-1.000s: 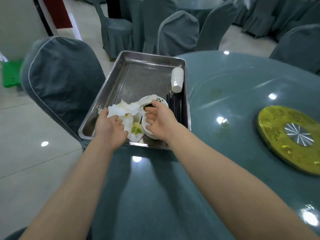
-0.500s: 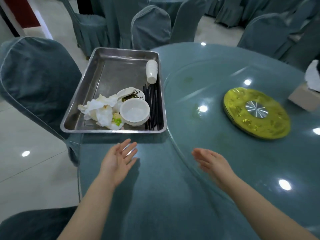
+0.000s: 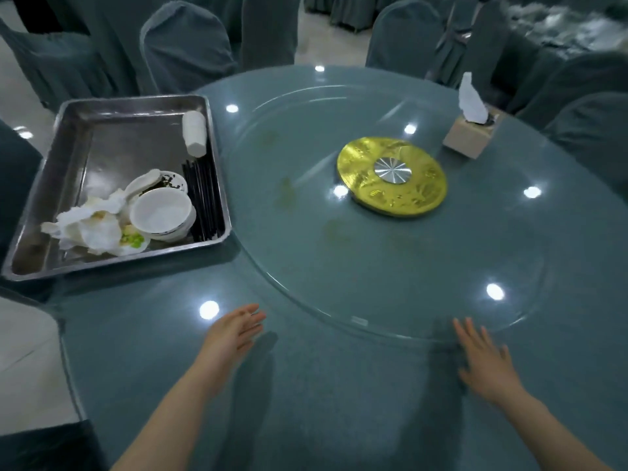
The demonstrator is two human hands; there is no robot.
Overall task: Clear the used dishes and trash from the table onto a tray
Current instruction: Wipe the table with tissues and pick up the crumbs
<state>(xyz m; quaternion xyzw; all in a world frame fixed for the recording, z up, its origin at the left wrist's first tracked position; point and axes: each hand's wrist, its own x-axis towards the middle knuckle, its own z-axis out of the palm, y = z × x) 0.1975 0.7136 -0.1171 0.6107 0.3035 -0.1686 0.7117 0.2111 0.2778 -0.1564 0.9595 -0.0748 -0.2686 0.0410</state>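
A steel tray (image 3: 85,137) sits at the table's left edge. Inside it lie crumpled white napkins (image 3: 88,222), a stack of white bowls (image 3: 161,212) on soiled plates, several black chopsticks (image 3: 202,198) and stacked white cups (image 3: 194,132) on their side. My left hand (image 3: 232,331) hovers empty over the teal table (image 3: 339,385) near its front, fingers straight, well clear of the tray. My right hand (image 3: 482,358) is spread flat, palm down, by the rim of the glass turntable (image 3: 373,266), holding nothing.
A gold disc with a silver hub (image 3: 390,176) marks the turntable's centre. A tissue box (image 3: 470,137) with a tissue sticking up stands at the far right. Greasy smears spot the glass. Covered chairs (image 3: 185,45) ring the table.
Both hands have let go of the bowls and napkins in the tray and drawn back to the table's front, spreading apart. The view has swung right, toward the table's middle.
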